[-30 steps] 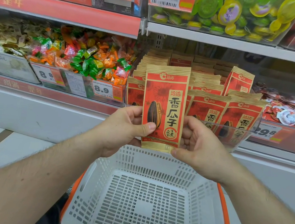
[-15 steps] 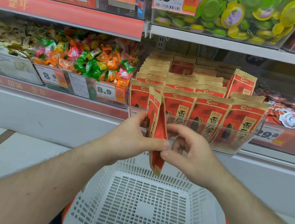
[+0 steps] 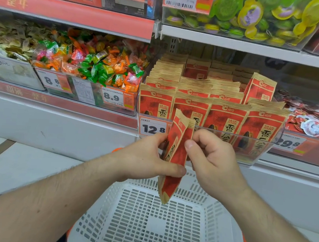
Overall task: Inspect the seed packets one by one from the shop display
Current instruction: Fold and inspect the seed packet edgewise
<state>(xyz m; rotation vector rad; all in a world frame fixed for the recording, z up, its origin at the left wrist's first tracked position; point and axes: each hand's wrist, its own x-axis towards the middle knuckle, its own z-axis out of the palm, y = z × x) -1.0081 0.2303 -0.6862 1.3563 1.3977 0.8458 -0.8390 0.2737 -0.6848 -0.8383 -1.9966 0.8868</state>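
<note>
Head view: both hands hold one red and tan paper seed packet above a white perforated plastic basket. The left hand pinches its lower part with the thumb; the right hand curls fingers at its upper edge. A second ago the packet faced the camera; now it is turned edge-on, tilted, in front of the clear display bin of matching packets.
</note>
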